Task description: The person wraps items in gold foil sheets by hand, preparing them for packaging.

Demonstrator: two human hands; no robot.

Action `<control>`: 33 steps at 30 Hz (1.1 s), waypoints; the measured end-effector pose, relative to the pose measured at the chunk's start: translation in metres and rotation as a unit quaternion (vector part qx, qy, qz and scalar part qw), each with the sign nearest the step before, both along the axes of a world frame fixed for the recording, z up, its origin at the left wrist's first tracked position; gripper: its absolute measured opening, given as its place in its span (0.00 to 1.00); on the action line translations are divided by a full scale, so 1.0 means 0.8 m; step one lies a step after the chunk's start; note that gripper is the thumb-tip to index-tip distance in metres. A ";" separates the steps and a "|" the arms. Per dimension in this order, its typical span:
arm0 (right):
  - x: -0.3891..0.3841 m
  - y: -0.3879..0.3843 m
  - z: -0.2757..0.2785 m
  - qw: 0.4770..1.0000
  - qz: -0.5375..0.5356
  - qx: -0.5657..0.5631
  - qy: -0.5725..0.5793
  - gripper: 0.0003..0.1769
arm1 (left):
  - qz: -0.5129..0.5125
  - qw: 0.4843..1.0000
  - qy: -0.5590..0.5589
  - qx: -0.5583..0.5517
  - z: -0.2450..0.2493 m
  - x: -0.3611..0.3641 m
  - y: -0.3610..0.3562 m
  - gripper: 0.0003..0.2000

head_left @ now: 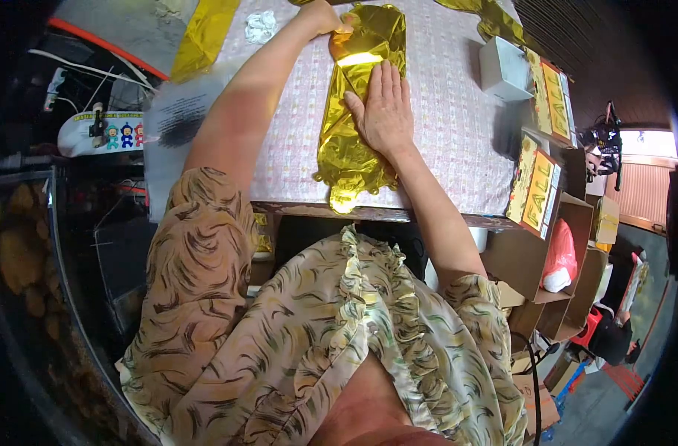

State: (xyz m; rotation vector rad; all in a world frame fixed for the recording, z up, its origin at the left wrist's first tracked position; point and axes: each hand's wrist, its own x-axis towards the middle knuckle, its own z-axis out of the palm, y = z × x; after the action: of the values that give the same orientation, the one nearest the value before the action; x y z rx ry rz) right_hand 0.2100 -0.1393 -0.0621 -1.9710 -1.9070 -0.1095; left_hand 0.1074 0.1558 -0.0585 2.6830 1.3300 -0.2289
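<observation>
A flat, shiny gold foil balloon [346, 145] lies lengthwise on the cloth-covered table in front of me. My right hand [383, 108] rests palm down on its middle, fingers stretched out and thumb spread to the side. At the far end, my left hand [328, 16] is closed at the left edge of the foil, close to the top of the view. Its fingertips are partly out of sight. The balloon's near end, with small tabs, reaches the table's front edge.
Another gold foil piece [205, 41] hangs over the table's left corner, near a crumpled clear wrapper [261, 27]. To the right stand a white box [505, 68] and printed "FALL" packs [538, 186]. Cardboard boxes [521, 260] are beside the table; a skateboard [105, 134] is at left.
</observation>
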 end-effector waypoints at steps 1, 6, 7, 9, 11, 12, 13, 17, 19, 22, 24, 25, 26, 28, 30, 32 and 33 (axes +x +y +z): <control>0.000 -0.001 0.000 1.000 -0.001 -0.002 0.005 0.48 | 0.031 0.994 -0.094 -0.044 0.000 -0.004 -0.003 0.26; 0.001 -0.002 -0.001 1.000 -0.004 -0.004 0.017 0.49 | 0.119 0.923 -0.289 -0.223 0.037 -0.011 -0.013 0.13; 0.001 -0.001 -0.001 1.000 -0.001 0.002 0.027 0.49 | 0.167 0.866 -0.332 -0.334 0.047 -0.012 -0.012 0.08; 0.001 -0.002 0.001 0.999 0.000 0.007 0.037 0.48 | 0.171 0.845 -0.344 -0.371 0.062 -0.013 -0.014 0.08; 0.001 -0.002 0.003 0.999 -0.001 0.012 0.045 0.48 | 0.145 0.838 -0.350 -0.393 0.075 -0.010 -0.019 0.05; 0.001 -0.002 0.003 0.999 -0.001 0.013 0.050 0.48 | 0.144 0.838 -0.349 -0.394 0.073 -0.008 -0.017 0.05; 0.001 -0.002 0.004 0.998 -0.002 0.013 0.055 0.48 | 0.141 0.833 -0.346 -0.408 0.072 -0.009 -0.015 0.06; 0.001 -0.002 0.004 0.998 -0.005 0.009 0.059 0.48 | 0.137 0.794 -0.351 -0.476 0.056 -0.013 -0.007 0.05; 0.002 -0.002 0.003 0.998 -0.003 0.018 0.065 0.46 | 0.106 0.750 -0.383 -0.528 0.030 -0.020 0.010 0.05; 0.003 -0.002 0.004 0.997 -0.003 0.012 0.070 0.44 | 0.092 0.709 -0.422 -0.557 0.046 -0.023 -0.010 0.05; 0.003 -0.002 0.004 0.997 -0.003 0.012 0.082 0.44 | 0.112 0.715 -0.429 -0.540 0.056 -0.023 -0.022 0.05; 0.003 -0.002 0.004 0.995 -0.002 0.011 0.094 0.43 | 0.110 0.709 -0.425 -0.552 0.056 -0.024 -0.021 0.07; 0.003 -0.002 0.004 0.995 -0.002 0.010 0.095 0.43 | 0.108 0.701 -0.421 -0.565 0.055 -0.025 -0.021 0.08; 0.004 -0.002 0.003 0.996 -0.005 0.004 0.090 0.42 | 0.105 0.692 -0.440 -0.563 0.067 -0.020 -0.044 0.09; 0.004 -0.001 0.002 0.995 -0.003 0.008 0.095 0.41 | 0.099 0.683 -0.460 -0.560 0.069 -0.015 -0.048 0.11; 0.005 -0.002 0.000 0.995 -0.001 0.012 0.099 0.40 | 0.133 0.688 -0.428 -0.570 0.058 -0.011 -0.037 0.13; 0.005 -0.003 0.003 0.995 0.000 0.011 0.101 0.40 | 0.107 0.726 -0.404 -0.547 0.069 -0.005 -0.051 0.14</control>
State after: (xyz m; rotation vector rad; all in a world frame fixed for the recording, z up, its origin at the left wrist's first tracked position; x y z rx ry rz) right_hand 0.2143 -0.1413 -0.0597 -1.8896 -1.7690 0.0672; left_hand 0.1034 0.1154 -0.0030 1.3075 0.7647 0.1563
